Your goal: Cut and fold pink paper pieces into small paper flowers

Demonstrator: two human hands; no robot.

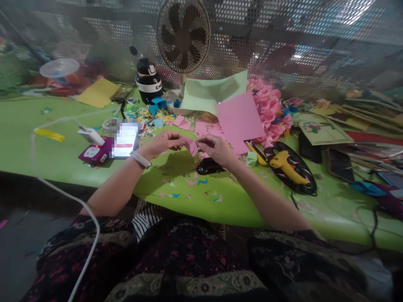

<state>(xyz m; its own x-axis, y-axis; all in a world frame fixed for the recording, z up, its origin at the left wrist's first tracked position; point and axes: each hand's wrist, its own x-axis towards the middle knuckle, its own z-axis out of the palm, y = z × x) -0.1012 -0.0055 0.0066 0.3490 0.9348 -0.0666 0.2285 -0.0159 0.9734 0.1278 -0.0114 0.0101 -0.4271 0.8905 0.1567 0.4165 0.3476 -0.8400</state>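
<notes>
Nearest, a loose white cable (96, 235) hangs past the edge of the lime-green table (239, 201). Just in from that edge lie small pink, white and blue paper scraps (203, 181), and beyond them a glossy black object (208, 166), partly under the right hand and hard to identify.

Above the table, between the two hands, is a small curled piece of pink paper (191, 147). The left hand (165, 142) has its thumb and fingers pinched together on the piece's left side; the right hand (215, 149) pinches its right side. The paper looks very light, thin and flexible, likely to crease or tear under a hard squeeze, so a gentle fingertip hold at the opposite edges should suit it, leaving the curved middle uncrushed.

To the left of the hands are a phone with a lit screen (127, 140) and a glossy purple box (96, 154); to the right, a yellow glue gun (288, 167) rests on a black oval tray (310, 180).

Farther back, a flat pink paper sheet (241, 117) overlaps a creased pale green sheet (201, 94), beside a heap of ruffled pink paper (267, 105). Behind stand a black bottle with a white band (147, 86) and a round fan (183, 37), before a perforated metal screen (252, 37).
</notes>
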